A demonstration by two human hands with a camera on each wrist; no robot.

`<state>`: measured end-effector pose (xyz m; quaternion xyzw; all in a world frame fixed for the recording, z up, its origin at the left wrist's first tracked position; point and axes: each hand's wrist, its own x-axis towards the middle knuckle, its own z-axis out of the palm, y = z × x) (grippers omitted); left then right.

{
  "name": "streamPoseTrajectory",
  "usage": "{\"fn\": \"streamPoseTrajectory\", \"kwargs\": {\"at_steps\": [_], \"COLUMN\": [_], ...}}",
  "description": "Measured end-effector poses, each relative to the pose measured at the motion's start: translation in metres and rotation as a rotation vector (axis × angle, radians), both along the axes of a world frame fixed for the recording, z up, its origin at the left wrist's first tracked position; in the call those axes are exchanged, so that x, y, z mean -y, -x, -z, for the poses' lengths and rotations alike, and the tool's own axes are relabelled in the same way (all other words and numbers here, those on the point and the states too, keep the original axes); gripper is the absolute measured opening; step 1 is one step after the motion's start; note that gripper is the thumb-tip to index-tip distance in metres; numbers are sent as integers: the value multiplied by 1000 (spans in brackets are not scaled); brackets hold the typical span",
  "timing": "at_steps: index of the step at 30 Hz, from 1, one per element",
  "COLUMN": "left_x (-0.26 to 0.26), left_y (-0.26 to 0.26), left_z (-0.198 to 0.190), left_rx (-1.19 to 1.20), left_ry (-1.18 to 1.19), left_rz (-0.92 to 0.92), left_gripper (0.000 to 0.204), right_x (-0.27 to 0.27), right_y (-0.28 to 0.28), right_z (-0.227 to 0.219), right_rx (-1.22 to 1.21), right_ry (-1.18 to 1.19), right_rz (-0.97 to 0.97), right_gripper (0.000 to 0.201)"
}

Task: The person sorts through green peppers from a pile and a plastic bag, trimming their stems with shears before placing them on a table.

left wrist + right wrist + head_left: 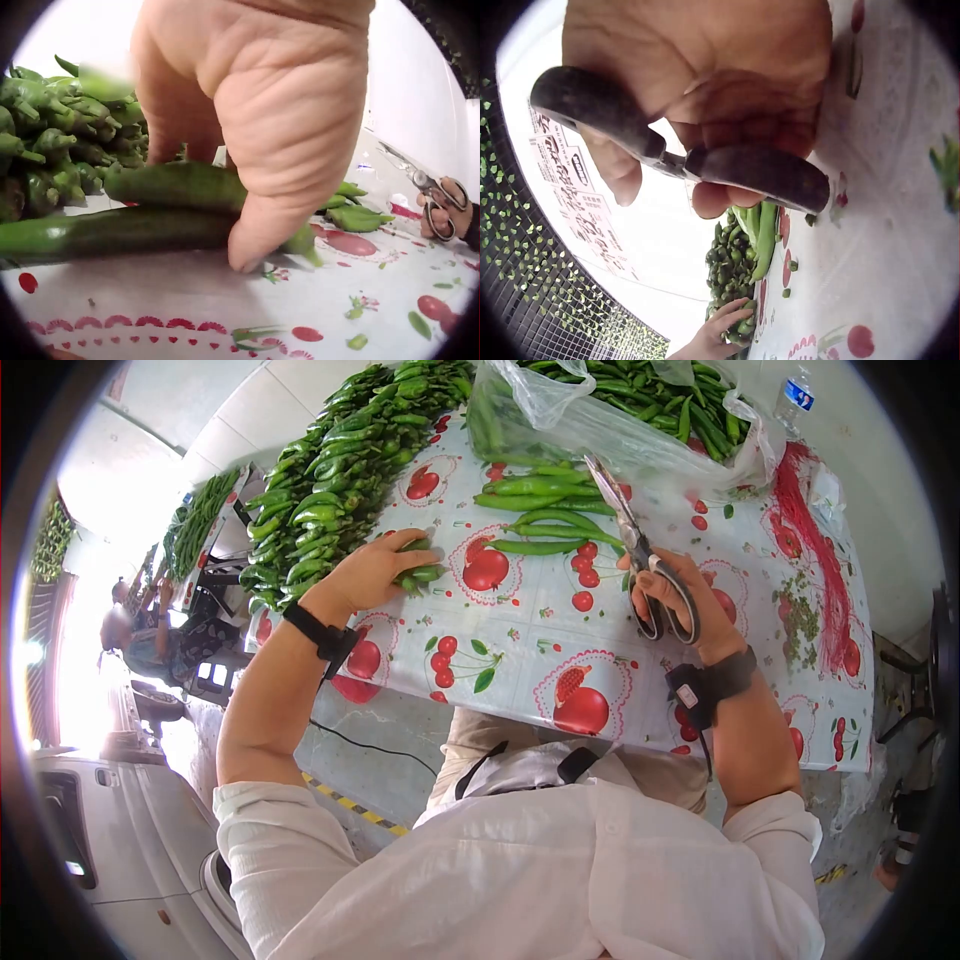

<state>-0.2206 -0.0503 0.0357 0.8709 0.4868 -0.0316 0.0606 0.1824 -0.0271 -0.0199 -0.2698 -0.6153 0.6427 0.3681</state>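
My left hand (372, 574) holds green peppers down at the right edge of the long pepper pile (330, 490); in the left wrist view its thumb and fingers straddle two peppers (180, 186) lying on the cloth. The right hand (690, 600) grips black-handled scissors (645, 560), fingers through the loops, blades pointing up and away over the table. Several long green peppers (545, 488) lie loose just left of the blades. In the right wrist view the scissor handles (757, 172) cross below the palm (705, 67).
A clear plastic bag (545, 405) of peppers stands at the back, with a bottle (797, 395) beside it. Pink strings (820, 550) and green trimmings (800, 618) lie at the right on the patterned cloth (520, 650). Another person (150, 630) sits at a far table on the left.
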Motion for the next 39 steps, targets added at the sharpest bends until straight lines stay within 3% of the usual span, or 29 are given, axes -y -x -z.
{"fn": "streamPoseTrajectory", "kwargs": {"at_steps": [7, 19, 22, 28, 31, 39], "left_x": [11, 19, 24, 32, 35, 49], "left_y": [7, 29, 17, 17, 24, 26], "left_z": [-9, -4, -10, -11, -16, -13], "left_rx": [73, 96, 164, 155, 211, 151], "left_ry": [116, 27, 128, -29, 30, -157], "left_rz": [-130, -216, -263, -156, -207, -214], "left_gripper": [91, 65, 67, 72, 70, 40], "right_x": [4, 4, 4, 7, 7, 5], "right_y": [2, 1, 1, 2, 2, 1], "right_z": [-4, -6, -5, -10, -10, -6], "right_rx": [-8, 9, 10, 19, 18, 21], "right_ry": [9, -3, -1, 20, 25, 27], "right_rz": [19, 16, 14, 22, 19, 13], "right_gripper": [30, 32, 34, 37, 37, 37]}}
